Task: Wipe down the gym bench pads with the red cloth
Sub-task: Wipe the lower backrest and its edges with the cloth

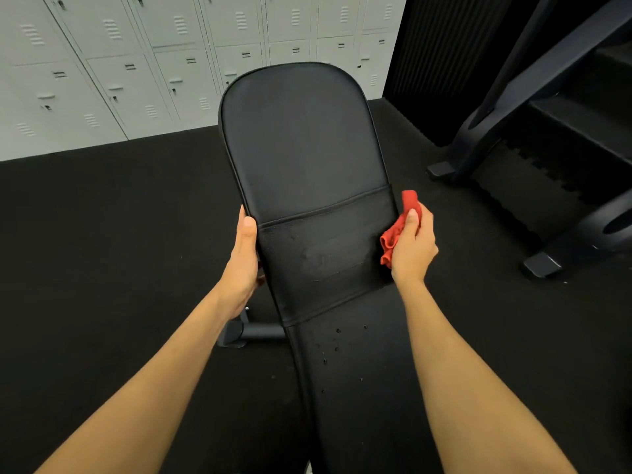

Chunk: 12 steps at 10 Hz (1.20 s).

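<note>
Fingers [425,218] of the right hand [412,249] are curled round the red cloth [393,239], with the thumb pressed across its front. Condition of the cloth: bunched, one end projecting above the thumb, a crumpled fold hanging out on the inner side of the palm. Position of the cloth: against the right edge of the back pad [301,142], just below the stitched seam that divides the smooth upper panel from the textured lower panel. On the opposite, left edge of the same pad, at about the same height, the left hand [244,258] grips the rim: thumb laid flat along the front face, remaining fingers wrapped behind the edge and hidden from view. Condition of the back pad: black, raised at an incline, rounded at its top end, with faint dull smears near the centre of the lower panel. Below it the seat pad [359,405], also black, runs toward the camera between the two forearms; small droplets [338,330] are scattered over its upper part. Under the left wrist a dark tubular frame foot [254,331] rests on the black floor [102,251]. Grey lockers [136,63] line the far wall at upper left, and a dark machine frame [561,66] with two capped feet stands well apart to the right
</note>
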### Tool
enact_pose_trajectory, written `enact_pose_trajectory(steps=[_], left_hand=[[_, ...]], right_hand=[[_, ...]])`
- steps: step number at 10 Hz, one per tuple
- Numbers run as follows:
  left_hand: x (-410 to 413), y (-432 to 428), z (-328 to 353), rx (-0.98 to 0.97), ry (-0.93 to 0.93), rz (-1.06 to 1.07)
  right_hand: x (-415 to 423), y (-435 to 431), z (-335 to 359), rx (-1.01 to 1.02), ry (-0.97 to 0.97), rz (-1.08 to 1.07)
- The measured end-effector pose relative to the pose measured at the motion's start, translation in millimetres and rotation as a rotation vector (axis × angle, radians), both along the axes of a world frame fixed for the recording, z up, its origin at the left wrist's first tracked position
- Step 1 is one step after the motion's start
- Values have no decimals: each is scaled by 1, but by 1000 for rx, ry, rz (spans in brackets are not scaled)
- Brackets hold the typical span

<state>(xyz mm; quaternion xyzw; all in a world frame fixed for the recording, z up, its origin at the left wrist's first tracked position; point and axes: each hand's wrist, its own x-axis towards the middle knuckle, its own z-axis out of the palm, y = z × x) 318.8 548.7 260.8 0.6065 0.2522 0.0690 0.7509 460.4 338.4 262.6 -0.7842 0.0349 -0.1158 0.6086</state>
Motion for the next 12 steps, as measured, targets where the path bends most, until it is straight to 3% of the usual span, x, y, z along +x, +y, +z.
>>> enact_pose_trajectory(steps=[1, 2, 3, 4, 5, 6, 7, 8, 9, 10, 11, 12], left_hand=[[0, -4, 4, -11, 11, 27], [1, -6, 5, -36, 21, 41], [2, -9, 6, -76, 0, 40], [2, -10, 6, -68, -10, 35], [0, -7, 5, -21, -12, 37], [0, -5, 3, 8, 7, 23], [0, -5, 4, 0, -12, 34], [-1, -6, 7, -15, -7, 20], [1, -9, 5, -41, 30, 10], [-1, -4, 7, -98, 81, 4], [0, -10, 4, -534, 111, 30], [-8, -17, 7, 3, 288, 121]], right_hand=[[-8, 3, 0, -62, 28, -2], [-38, 18, 1, -121, -143, -54], [-76, 39, -12, -267, -265, 24], [-128, 62, -30, -432, -407, 279], [-154, 62, -41, -599, -628, 697], [-123, 48, -30, -709, -770, 867], [-75, 37, -5, -618, -722, 680], [-33, 37, 19, -426, -451, 289], [-32, 65, 29, -475, -304, 46], [-72, 107, 31, -616, -453, 172], [-131, 147, 16, -540, -279, 620], [-134, 133, 4, -693, -310, 738]])
